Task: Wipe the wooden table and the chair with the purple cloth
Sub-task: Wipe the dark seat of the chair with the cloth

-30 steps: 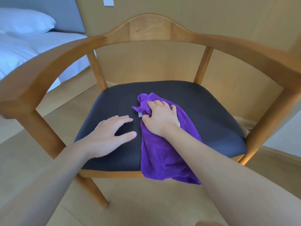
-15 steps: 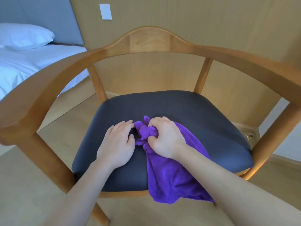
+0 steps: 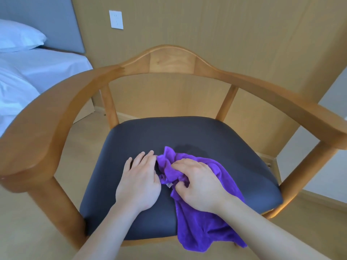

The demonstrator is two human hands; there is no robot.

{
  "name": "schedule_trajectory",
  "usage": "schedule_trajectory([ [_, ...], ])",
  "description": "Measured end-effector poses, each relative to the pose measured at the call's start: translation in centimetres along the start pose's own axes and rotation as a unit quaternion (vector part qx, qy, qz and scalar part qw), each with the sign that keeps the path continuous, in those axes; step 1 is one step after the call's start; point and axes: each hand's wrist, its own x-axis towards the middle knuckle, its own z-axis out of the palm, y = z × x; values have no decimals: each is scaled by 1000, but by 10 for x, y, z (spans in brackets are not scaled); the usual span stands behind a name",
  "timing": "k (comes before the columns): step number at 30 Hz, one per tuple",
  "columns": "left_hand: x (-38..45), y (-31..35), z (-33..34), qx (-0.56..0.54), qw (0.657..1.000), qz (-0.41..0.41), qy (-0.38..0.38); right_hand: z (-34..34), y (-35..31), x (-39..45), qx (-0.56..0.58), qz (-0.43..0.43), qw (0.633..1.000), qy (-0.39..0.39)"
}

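A wooden armchair (image 3: 169, 61) with a curved back rail and a dark grey seat (image 3: 187, 136) fills the view. The purple cloth (image 3: 199, 222) lies bunched on the front middle of the seat and hangs over its front edge. My right hand (image 3: 199, 182) grips a bunch of the cloth, fingers curled into the folds. To the left of the cloth my left hand (image 3: 139, 181) rests flat on the seat, and its fingertips touch the cloth's edge. The wooden table is out of view.
A bed with white sheets (image 3: 28, 77) and a pillow (image 3: 16, 36) stands at the left. A wood-panelled wall with a white socket plate (image 3: 116, 19) is behind the chair. Light wooden floor (image 3: 28, 231) surrounds the chair legs.
My right hand has drawn the cloth back toward the seat's front and bunched it up. My left hand has slid right until it touches the cloth. The camera has pulled back.
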Motion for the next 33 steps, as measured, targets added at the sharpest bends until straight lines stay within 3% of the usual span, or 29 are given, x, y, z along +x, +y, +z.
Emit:
schedule_trajectory([
  [4,2,-3,0,-3,1000,10,6,-3,21,18,-40,31,996,70],
  [10,-2,-1,-2,-3,1000,-1,-14,-48,130,16,-66,258,952,150],
  [16,21,21,-8,-36,999,-3,-21,-60,170,40,-30,367,908,200],
  [21,66,49,3,-73,994,32,-77,-54,166,70,-96,354,915,166],
  [26,88,62,28,-32,997,50,-45,-55,180,84,-127,326,925,149],
  [33,82,64,33,-23,998,51,-36,-39,135,53,-110,167,973,113],
])
